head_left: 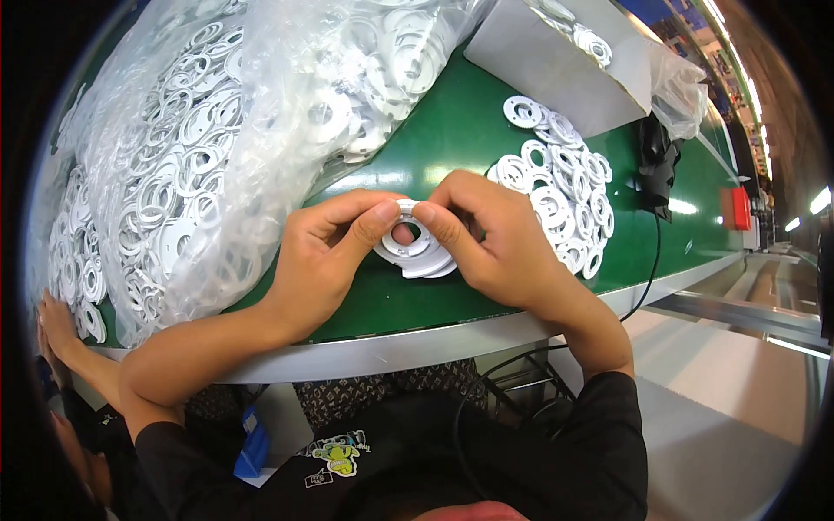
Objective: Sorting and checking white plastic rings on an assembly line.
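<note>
Between my two hands, just above the green tabletop, is a white plastic ring part [420, 257] with a round hole in its middle. Thumb and fingers of my left hand [326, 247] pinch its upper left rim. From the other side, my right hand [491, 234] pinches the upper right rim, the thumbs close together. A fingertip shows through the hole. Another white edge sticks out below the ring; I cannot tell whether it is a second piece. To the right of my right hand lies a loose pile of similar white rings [557, 206].
Large clear plastic bags [287, 113] full of white rings cover the table's left side. A white box [556, 65] holding rings stands at the back right. Near the right end are a black bundle [658, 165] with a cable and a red box [737, 208]. Another person's hand [57, 326] rests far left.
</note>
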`<act>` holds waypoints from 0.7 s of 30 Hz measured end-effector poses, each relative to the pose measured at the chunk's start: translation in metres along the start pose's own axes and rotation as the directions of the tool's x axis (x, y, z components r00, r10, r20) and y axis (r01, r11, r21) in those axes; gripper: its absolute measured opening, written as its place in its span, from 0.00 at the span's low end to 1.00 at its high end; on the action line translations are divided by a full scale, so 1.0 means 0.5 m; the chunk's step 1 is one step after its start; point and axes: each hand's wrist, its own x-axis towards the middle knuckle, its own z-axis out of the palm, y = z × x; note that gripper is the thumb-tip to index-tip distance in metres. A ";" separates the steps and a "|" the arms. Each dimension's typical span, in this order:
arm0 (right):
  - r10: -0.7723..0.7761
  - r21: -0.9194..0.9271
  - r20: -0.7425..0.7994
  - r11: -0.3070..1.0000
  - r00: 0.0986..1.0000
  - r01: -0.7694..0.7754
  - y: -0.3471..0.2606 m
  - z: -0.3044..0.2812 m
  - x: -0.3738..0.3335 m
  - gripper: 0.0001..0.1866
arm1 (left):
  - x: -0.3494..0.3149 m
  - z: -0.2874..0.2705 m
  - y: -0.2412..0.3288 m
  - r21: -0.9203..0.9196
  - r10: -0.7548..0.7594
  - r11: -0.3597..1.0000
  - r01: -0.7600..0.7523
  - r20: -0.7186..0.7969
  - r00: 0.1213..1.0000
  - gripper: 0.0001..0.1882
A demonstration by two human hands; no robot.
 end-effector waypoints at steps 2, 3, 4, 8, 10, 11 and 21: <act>-0.132 -0.070 -0.053 0.989 0.990 0.129 0.013 0.009 -0.005 0.11 | 0.008 0.002 0.000 0.005 0.012 1.000 -0.012 -0.011 1.000 0.13; -0.134 -0.072 -0.055 0.989 0.989 0.130 0.010 0.013 -0.007 0.10 | 0.004 -0.001 0.002 -0.001 -0.019 1.000 0.019 0.008 1.000 0.13; -0.137 -0.074 -0.055 0.988 0.989 0.133 0.008 0.015 -0.007 0.10 | 0.002 -0.003 0.004 -0.007 -0.048 0.999 0.048 0.026 0.999 0.13; -0.187 -0.093 -0.031 0.979 0.982 0.183 -0.004 0.031 -0.002 0.09 | -0.007 -0.013 0.006 0.005 -0.044 0.999 0.044 -0.019 0.999 0.11; -0.183 -0.063 -0.044 0.982 0.982 0.180 -0.009 0.038 0.003 0.10 | -0.012 -0.011 -0.002 -0.043 -0.044 0.998 0.043 -0.011 0.999 0.10; -0.144 -0.052 -0.023 0.988 0.989 0.143 -0.006 0.032 -0.004 0.09 | -0.009 -0.008 -0.005 -0.078 -0.044 0.996 0.046 0.032 0.999 0.10; 0.338 0.323 0.390 0.821 0.857 -0.471 -0.006 -0.017 0.001 0.12 | -0.008 -0.001 -0.022 -0.275 0.049 0.960 -0.057 -0.037 0.998 0.13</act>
